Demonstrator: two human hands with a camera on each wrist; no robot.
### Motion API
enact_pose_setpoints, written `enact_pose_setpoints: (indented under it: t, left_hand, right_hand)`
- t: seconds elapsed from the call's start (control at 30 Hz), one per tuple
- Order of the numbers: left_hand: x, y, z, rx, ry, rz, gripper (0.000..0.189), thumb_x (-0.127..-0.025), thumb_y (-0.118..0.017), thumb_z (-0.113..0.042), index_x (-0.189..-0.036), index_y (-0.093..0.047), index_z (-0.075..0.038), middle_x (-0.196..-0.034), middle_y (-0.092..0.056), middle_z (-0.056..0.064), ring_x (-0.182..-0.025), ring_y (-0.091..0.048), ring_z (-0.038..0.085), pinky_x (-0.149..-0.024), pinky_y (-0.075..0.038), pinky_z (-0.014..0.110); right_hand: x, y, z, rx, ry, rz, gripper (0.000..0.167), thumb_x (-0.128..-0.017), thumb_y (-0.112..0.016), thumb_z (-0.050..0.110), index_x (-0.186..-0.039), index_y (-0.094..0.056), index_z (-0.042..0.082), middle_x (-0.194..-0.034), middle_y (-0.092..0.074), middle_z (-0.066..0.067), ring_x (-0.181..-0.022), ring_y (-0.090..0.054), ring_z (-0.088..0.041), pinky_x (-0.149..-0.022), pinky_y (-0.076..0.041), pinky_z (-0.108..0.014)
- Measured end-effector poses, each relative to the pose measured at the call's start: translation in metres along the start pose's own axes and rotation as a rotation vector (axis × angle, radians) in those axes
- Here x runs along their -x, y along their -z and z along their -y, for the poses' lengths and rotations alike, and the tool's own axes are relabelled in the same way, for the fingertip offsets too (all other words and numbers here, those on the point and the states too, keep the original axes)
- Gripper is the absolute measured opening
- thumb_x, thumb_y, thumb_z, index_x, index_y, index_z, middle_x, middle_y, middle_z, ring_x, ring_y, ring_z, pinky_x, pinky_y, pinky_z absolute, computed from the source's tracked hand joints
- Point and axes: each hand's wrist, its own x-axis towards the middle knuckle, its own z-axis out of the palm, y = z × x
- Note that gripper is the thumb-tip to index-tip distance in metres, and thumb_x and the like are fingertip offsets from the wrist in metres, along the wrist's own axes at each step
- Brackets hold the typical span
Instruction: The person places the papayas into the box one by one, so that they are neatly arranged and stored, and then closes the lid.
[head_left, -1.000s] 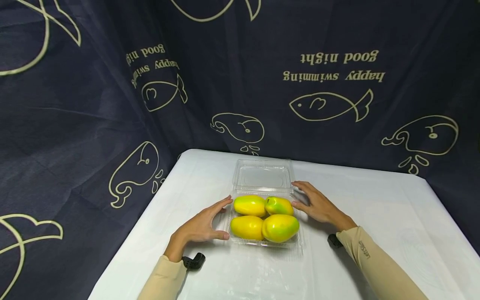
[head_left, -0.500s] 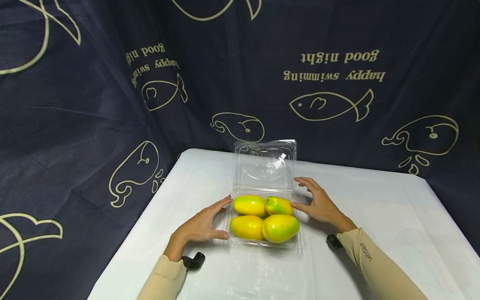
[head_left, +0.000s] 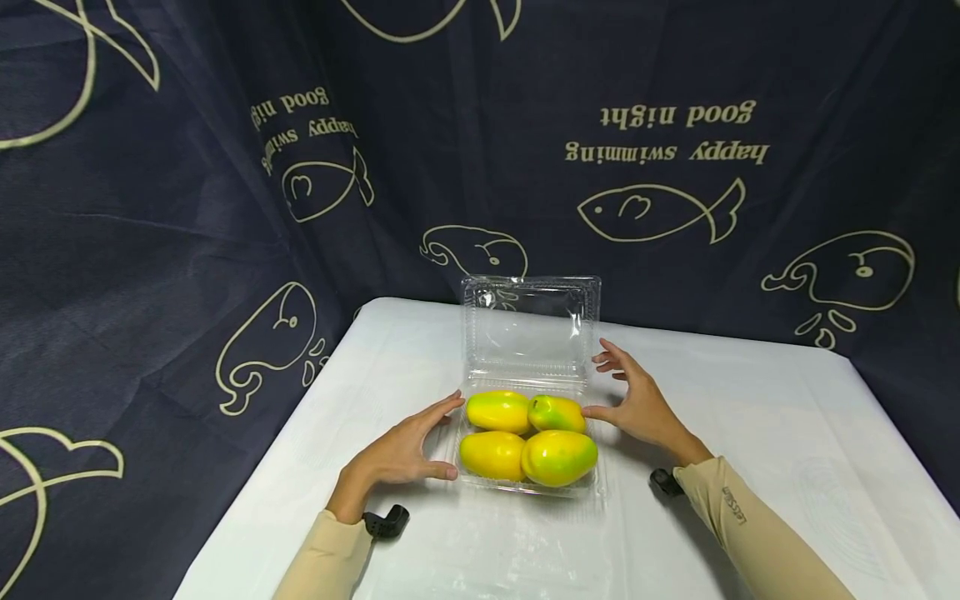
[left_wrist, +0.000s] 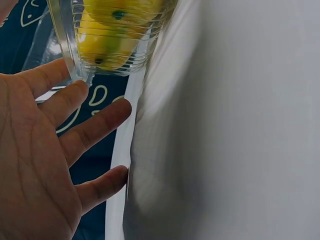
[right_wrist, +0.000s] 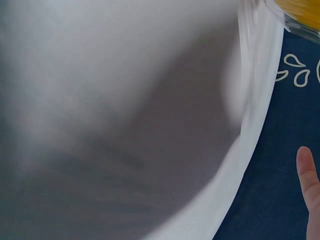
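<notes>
Several glossy yellow-green mangoes [head_left: 558,458] lie in a clear plastic clamshell box [head_left: 525,488] on the white table. Its hinged lid [head_left: 528,342] stands raised at the back. At the box's left side is my left hand [head_left: 401,450], fingers spread; in the left wrist view, fingertips of this hand [left_wrist: 40,150] meet the box's rim near its ribbed wall [left_wrist: 137,62]. On the other side, my right hand [head_left: 641,408] has its thumb at the box's right edge and its fingers raised beside the lid, apart from it. Only one finger [right_wrist: 306,172] shows in the right wrist view.
A white cloth [head_left: 300,400] covers the table. Behind and to the left hangs a dark blue curtain [head_left: 660,275] printed with fish and whales. The raised lid reaches up in front of that curtain.
The lid has swung up from lying back to standing more upright. My right fingers have lifted and drawn slightly away from the lid's side. My left hand and the mangoes have hardly moved.
</notes>
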Motion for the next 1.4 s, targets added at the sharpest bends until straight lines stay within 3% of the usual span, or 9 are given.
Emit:
enact_pose_setpoints:
  t: [0.23,0.57,0.8,0.87,0.93,1.07,1.13,1.3,1.4]
  left_hand:
    - [0.000,0.000,-0.001,-0.007,0.003,0.001,0.109,-0.073,-0.086,-0.051,-0.160,-0.026,-0.026,-0.168,-0.019,-0.010,-0.140,-0.049,0.021,-0.118,-0.035,0.054]
    - [0.000,0.001,-0.003,-0.004,0.012,0.005,0.108,-0.074,-0.086,-0.050,-0.160,-0.026,-0.026,-0.168,-0.020,-0.008,-0.140,-0.049,0.020,-0.118,-0.034,0.055]
    - [0.001,0.001,-0.004,-0.007,0.008,0.007,0.108,-0.074,-0.086,-0.050,-0.160,-0.025,-0.026,-0.169,-0.020,-0.007,-0.140,-0.049,0.020,-0.118,-0.035,0.055]
    - [0.001,0.001,-0.004,-0.010,0.009,0.004,0.109,-0.074,-0.086,-0.051,-0.161,-0.024,-0.027,-0.169,-0.020,-0.008,-0.140,-0.049,0.020,-0.118,-0.035,0.055]
    - [0.001,0.001,-0.003,-0.013,0.010,0.002,0.109,-0.074,-0.086,-0.051,-0.160,-0.025,-0.027,-0.168,-0.020,-0.009,-0.140,-0.049,0.020,-0.118,-0.035,0.055]
    - [0.000,0.000,-0.002,-0.013,0.013,0.004,0.109,-0.074,-0.086,-0.051,-0.160,-0.025,-0.027,-0.168,-0.020,-0.010,-0.140,-0.049,0.020,-0.119,-0.034,0.054]
    - [0.000,-0.001,-0.001,-0.013,0.010,0.004,0.109,-0.074,-0.086,-0.051,-0.160,-0.025,-0.028,-0.168,-0.019,-0.009,-0.140,-0.049,0.021,-0.119,-0.033,0.054]
    - [0.000,-0.001,-0.001,-0.017,0.005,-0.005,0.107,-0.074,-0.086,-0.051,-0.160,-0.026,-0.028,-0.169,-0.019,-0.008,-0.140,-0.049,0.021,-0.118,-0.035,0.054]
    - [0.001,0.000,-0.002,-0.007,0.005,-0.016,0.105,-0.073,-0.086,-0.051,-0.159,-0.029,-0.028,-0.168,-0.021,-0.007,-0.140,-0.049,0.022,-0.117,-0.036,0.054]
  right_hand:
    - [0.001,0.000,-0.001,0.009,0.011,0.004,0.116,-0.066,-0.095,0.033,-0.159,-0.028,0.018,-0.132,-0.058,-0.005,-0.119,-0.058,-0.027,-0.099,-0.048,-0.056]
    - [0.007,-0.002,0.003,-0.041,0.029,-0.029,0.113,-0.065,-0.096,0.026,-0.157,-0.032,0.017,-0.141,-0.053,-0.009,-0.124,-0.057,-0.032,-0.100,-0.048,-0.056]
    - [0.011,0.007,0.039,-0.123,-0.003,-0.047,0.093,-0.072,-0.089,0.005,-0.150,-0.038,0.000,-0.142,-0.050,-0.023,-0.123,-0.054,-0.044,-0.102,-0.044,-0.064]
    - [0.011,0.010,0.051,-0.146,-0.010,-0.052,0.086,-0.074,-0.087,0.003,-0.147,-0.041,-0.003,-0.142,-0.051,-0.023,-0.123,-0.054,-0.043,-0.103,-0.046,-0.059]
    - [0.010,0.014,0.059,-0.162,-0.017,-0.058,0.082,-0.075,-0.086,0.003,-0.145,-0.042,-0.003,-0.142,-0.051,-0.021,-0.122,-0.056,-0.038,-0.105,-0.047,-0.045]
    - [0.009,0.017,0.067,-0.168,-0.011,-0.087,0.077,-0.075,-0.087,0.003,-0.141,-0.046,-0.004,-0.140,-0.053,-0.019,-0.120,-0.058,-0.017,-0.101,-0.043,-0.017]
    - [0.011,0.018,0.069,-0.173,0.004,-0.101,0.074,-0.075,-0.086,0.002,-0.139,-0.048,-0.004,-0.138,-0.053,-0.019,-0.119,-0.057,-0.011,-0.100,-0.042,-0.014]
    - [0.016,0.020,0.071,-0.186,0.043,-0.134,0.065,-0.075,-0.085,-0.003,-0.131,-0.053,-0.007,-0.135,-0.053,-0.018,-0.119,-0.057,-0.023,-0.101,-0.044,-0.017]
    - [0.020,0.020,0.073,-0.181,0.049,-0.153,0.052,-0.077,-0.082,-0.005,-0.123,-0.058,-0.007,-0.133,-0.054,-0.015,-0.122,-0.054,-0.014,-0.101,-0.044,-0.018]
